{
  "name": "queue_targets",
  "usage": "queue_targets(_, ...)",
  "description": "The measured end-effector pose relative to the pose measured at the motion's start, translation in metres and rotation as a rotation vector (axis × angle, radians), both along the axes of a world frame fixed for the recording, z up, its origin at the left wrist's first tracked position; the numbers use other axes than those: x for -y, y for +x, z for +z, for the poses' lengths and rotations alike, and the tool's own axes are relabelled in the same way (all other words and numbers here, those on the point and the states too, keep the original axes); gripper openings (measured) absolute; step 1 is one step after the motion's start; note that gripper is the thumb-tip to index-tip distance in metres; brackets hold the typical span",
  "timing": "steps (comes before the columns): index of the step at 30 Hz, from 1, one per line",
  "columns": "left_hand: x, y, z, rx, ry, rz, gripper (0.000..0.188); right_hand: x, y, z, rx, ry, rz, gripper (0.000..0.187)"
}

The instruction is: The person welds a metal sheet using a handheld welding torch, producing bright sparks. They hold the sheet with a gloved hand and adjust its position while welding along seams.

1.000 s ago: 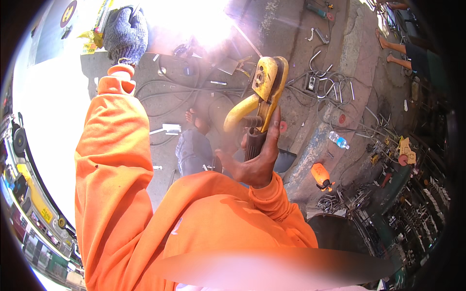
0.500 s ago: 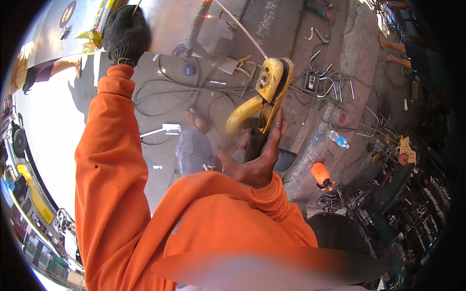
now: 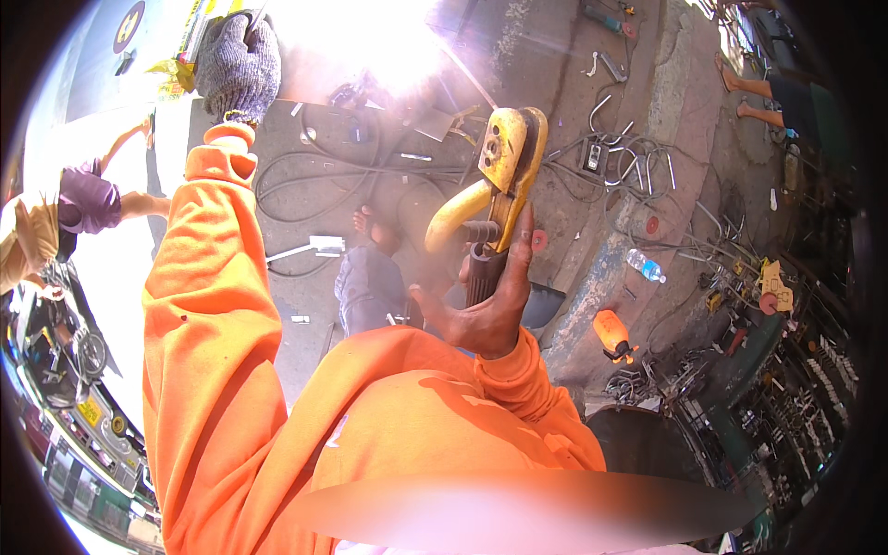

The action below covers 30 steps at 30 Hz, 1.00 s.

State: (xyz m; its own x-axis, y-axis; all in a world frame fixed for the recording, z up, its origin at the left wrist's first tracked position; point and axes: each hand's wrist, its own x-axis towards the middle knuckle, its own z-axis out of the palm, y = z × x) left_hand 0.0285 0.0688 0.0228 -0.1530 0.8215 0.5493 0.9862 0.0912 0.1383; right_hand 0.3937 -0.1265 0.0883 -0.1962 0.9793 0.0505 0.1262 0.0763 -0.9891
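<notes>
My right hand (image 3: 490, 314), bare, grips the black handle of a yellow-jawed welding electrode holder (image 3: 499, 153). From its jaws a thin welding electrode (image 3: 470, 79) runs up and left into a blinding white arc (image 3: 398, 51). The glare hides the electrode's tip and the metal around it. At the upper left my left hand (image 3: 239, 69), in a grey knitted glove, is closed at the metal sheet's edge. A thin rod-like piece (image 3: 257, 18) pokes out above its fingers; its kind is unclear. The metal sheet (image 3: 92, 83) stretches across the upper left.
Looped cables (image 3: 305, 190) cross the floor beyond my grey-trousered leg (image 3: 368, 287). Bent metal tubes (image 3: 638, 171), a water bottle (image 3: 646, 265) and an orange bottle (image 3: 610, 331) lie to the right. One person (image 3: 88, 199) is at far left; another's legs (image 3: 754, 88) show at upper right.
A small orange glow has become a large white arc glare. The electrode holder has shifted slightly left. The person at far left has come further into view. My left hand stays in place.
</notes>
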Motion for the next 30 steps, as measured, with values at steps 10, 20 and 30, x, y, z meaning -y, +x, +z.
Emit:
queue_targets(10, 0.004, 0.013, 0.018, 0.115, -0.059, -0.031, 0.029, 0.006, -0.001, -0.002, -0.029, -0.031, -0.069, 0.13)
queue_targets(20, 0.004, 0.012, 0.015, 0.113, -0.031, -0.017, 0.032, 0.008, 0.003, -0.004, 0.043, -0.042, -0.038, 0.129)
queue_targets(30, 0.0, -0.01, -0.005, -0.036, 0.021, -0.055, 0.038, -0.002, -0.004, 0.0, -0.109, 0.008, 0.024, 0.121)
